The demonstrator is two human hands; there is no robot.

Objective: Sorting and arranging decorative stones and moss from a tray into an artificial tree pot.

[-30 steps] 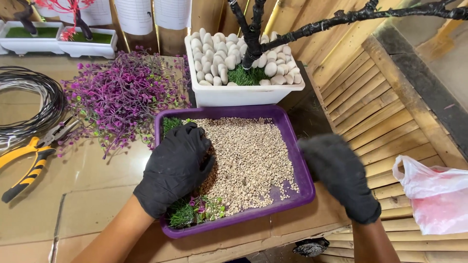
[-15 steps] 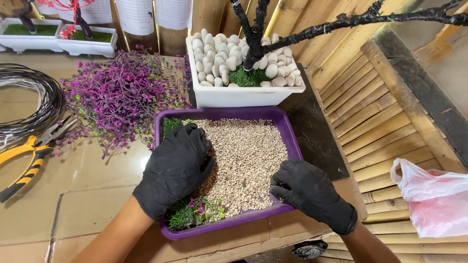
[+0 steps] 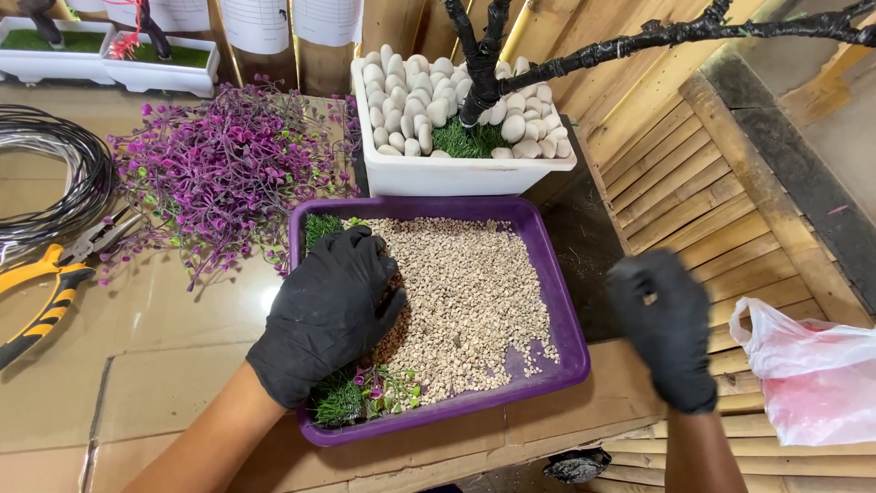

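Nearest the camera, the left hand (image 3: 327, 315), in a black glove, lies flat and spread on the left part of the purple tray (image 3: 573, 340), palm down on the fine tan gravel (image 3: 465, 301) where it meets a patch of green turf (image 3: 339, 402). It grips nothing; the fingers are spread and pressed onto the fill. The right hand (image 3: 664, 324), also in a black glove, hangs in the air just off the tray's right edge, blurred, touching nothing; I cannot tell whether its fingers are spread or curled.

The tray sits at the front edge of the desk (image 3: 155, 365). Judging by how it lies, the gravel layer is mostly in: it covers the middle and right, thinning near the front right corner where bare purple floor shows. Turf and a few small purple and green sprigs show uncovered at the front left and back left corners, so the spreading looks well along but not finished.

To the right, off the desk on slatted wood, lies one pink-and-white plastic bag (image 3: 812, 374). To the left lie one pair of yellow-handled pliers (image 3: 46, 292) and one coil of dark wire (image 3: 46, 183). Behind them sits one heap of purple artificial foliage (image 3: 228, 173).

Directly behind the tray stands one white rectangular planter (image 3: 456, 173) filled with white pebbles (image 3: 411, 91) around a dark wrapped trunk (image 3: 482, 73) with bare branches. Farthest, at the top left, stand two more small white planters (image 3: 55, 64) with green turf
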